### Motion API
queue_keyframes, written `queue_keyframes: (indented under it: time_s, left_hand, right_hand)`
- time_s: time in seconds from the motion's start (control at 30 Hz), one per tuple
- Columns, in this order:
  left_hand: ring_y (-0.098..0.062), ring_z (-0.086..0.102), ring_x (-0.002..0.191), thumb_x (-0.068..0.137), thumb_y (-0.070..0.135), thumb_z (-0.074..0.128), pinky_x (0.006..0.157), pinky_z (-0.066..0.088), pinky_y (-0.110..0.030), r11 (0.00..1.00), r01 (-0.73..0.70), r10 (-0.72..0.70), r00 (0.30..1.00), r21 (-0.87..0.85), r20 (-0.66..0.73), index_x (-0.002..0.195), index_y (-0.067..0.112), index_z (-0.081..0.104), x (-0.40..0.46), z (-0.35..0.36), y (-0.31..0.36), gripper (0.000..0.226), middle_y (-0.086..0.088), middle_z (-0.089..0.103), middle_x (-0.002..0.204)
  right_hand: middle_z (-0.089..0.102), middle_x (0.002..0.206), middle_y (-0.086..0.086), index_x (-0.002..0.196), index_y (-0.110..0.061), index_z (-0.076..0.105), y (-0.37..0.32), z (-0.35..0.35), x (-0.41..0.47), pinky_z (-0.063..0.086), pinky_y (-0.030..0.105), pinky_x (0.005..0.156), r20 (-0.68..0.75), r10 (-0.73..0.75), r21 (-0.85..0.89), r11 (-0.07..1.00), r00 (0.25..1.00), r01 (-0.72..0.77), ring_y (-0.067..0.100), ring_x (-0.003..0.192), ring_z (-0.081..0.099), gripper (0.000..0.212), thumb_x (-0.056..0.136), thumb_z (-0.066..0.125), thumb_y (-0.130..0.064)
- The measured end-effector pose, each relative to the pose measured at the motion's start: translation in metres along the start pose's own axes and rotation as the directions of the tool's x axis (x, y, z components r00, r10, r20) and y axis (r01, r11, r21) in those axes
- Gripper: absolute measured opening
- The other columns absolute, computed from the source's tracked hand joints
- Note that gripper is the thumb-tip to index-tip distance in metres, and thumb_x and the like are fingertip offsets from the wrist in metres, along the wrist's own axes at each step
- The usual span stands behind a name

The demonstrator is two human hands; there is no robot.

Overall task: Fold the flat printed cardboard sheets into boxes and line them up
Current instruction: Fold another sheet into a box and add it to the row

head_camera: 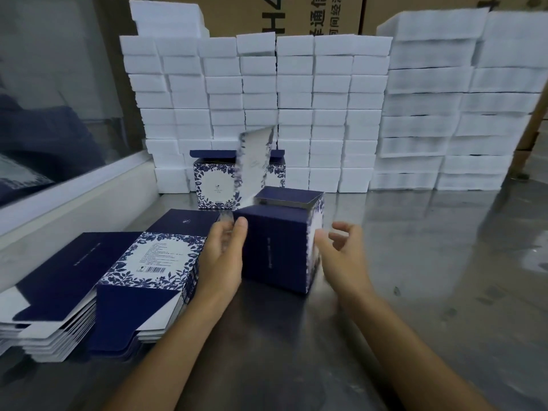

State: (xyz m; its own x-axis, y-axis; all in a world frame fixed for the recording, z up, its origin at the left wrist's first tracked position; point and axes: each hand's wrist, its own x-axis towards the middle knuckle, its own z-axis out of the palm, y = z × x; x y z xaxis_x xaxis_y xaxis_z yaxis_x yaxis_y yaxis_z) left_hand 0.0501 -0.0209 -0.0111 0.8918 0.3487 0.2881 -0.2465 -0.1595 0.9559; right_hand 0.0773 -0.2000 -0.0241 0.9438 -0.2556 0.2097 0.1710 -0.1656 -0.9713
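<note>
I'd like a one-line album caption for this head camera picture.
Two hands, left and right, flank a half-folded blue box beside a stack of flat sheets on a steel table.

Grey reflective tabletop [430,262] lit from above. White foam blocks [296,114] stacked along far edge. Brown printed cartons [326,13] behind. Glass partition [53,99] at left, white sill [74,200] beneath.

Head camera looks forward, down (close) over table [415,262].
</note>
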Motion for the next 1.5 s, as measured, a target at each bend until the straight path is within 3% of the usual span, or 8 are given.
queue_keyframes:
  time_s: [0.1,0.27,0.47,0.67,0.93,1.2,1.33,1.5]
  left_hand:
    - [-0.021,0.065,0.088,0.101,0.041,0.044,0.081,0.051,-0.042,1.000,0.001,0.000,0.999,0.020,-0.037,0.091,0.024,0.064,0.003,-0.002,-0.001,0.028,-0.002,0.070,0.092]
    - [-0.008,0.064,0.087,0.092,0.034,0.064,0.081,0.054,-0.035,0.996,-0.004,0.009,0.998,0.084,-0.059,0.100,0.027,0.059,0.006,-0.004,-0.003,0.012,0.002,0.067,0.102]
    - [0.000,0.052,0.115,0.060,0.066,0.071,0.096,0.043,-0.026,0.995,-0.045,0.033,0.990,0.088,0.134,0.136,0.044,0.042,0.002,-0.005,-0.004,0.084,0.020,0.054,0.125]
    - [0.000,0.036,0.133,0.050,0.076,0.075,0.106,0.038,-0.031,0.964,-0.135,0.111,0.987,0.231,0.114,0.145,0.045,0.030,-0.002,-0.002,-0.006,0.111,0.017,0.038,0.147]
    - [-0.014,0.049,0.126,0.087,0.025,0.070,0.105,0.042,-0.050,0.941,-0.269,0.246,0.960,0.206,0.130,0.103,0.037,0.065,0.003,-0.003,-0.007,0.020,0.008,0.051,0.132]
    - [-0.001,0.029,0.132,0.036,0.066,0.086,0.105,0.032,-0.028,0.946,-0.192,0.175,0.981,0.260,0.087,0.146,0.041,0.020,0.002,-0.009,-0.007,0.131,0.017,0.029,0.148]
    - [0.009,0.038,0.129,0.034,0.074,0.085,0.103,0.033,-0.019,0.944,-0.261,0.225,0.957,0.201,0.185,0.141,0.058,0.007,-0.004,-0.002,-0.009,0.134,0.029,0.036,0.144]
    - [-0.007,0.039,0.135,0.046,0.084,0.073,0.101,0.031,-0.024,0.864,-0.400,0.362,0.915,0.304,0.176,0.143,0.063,-0.007,-0.005,-0.004,-0.007,0.127,0.012,0.031,0.156]
  right_hand:
    - [0.069,0.100,-0.012,0.099,-0.026,0.067,0.002,-0.003,0.002,0.053,0.025,0.077,0.014,-0.006,-0.056,0.998,1.000,0.006,0.014,0.105,0.063,0.006,0.098,0.061,-0.027]
    - [0.073,0.083,-0.025,0.080,-0.048,0.074,-0.005,0.003,-0.002,0.051,0.029,0.078,0.168,0.111,0.177,0.974,0.979,-0.141,0.001,0.089,0.068,0.039,0.096,0.042,-0.064]
    - [0.068,0.116,-0.016,0.118,-0.038,0.057,0.001,0.004,-0.001,0.054,0.031,0.091,0.127,-0.002,0.185,0.983,0.992,-0.022,-0.002,0.102,0.065,0.019,0.103,0.046,-0.043]
    - [0.063,0.133,-0.010,0.144,-0.034,0.046,0.002,0.006,-0.005,0.052,0.043,0.103,0.151,-0.056,0.234,0.972,0.987,0.020,0.011,0.120,0.061,0.050,0.097,0.062,-0.035]
    - [0.064,0.131,-0.012,0.141,-0.039,0.047,0.002,0.006,-0.003,0.052,0.042,0.102,0.186,-0.085,0.271,0.962,0.979,0.032,0.012,0.122,0.061,0.053,0.091,0.063,-0.050]
    - [0.064,0.121,-0.031,0.124,-0.060,0.052,-0.004,0.004,-0.007,0.047,0.041,0.107,0.237,-0.041,0.257,0.966,0.971,-0.022,-0.004,0.114,0.061,0.046,0.079,0.052,-0.070]
    - [0.047,0.151,-0.016,0.150,-0.043,0.039,-0.007,0.007,-0.010,0.033,0.048,0.119,0.264,-0.064,0.192,0.981,0.962,0.013,0.008,0.140,0.043,0.096,0.068,0.040,-0.094]
    - [0.059,0.141,-0.013,0.143,-0.040,0.051,-0.009,0.006,-0.011,0.039,0.046,0.114,0.247,-0.141,0.220,0.972,0.959,0.087,0.009,0.132,0.053,0.092,0.072,0.035,-0.097]
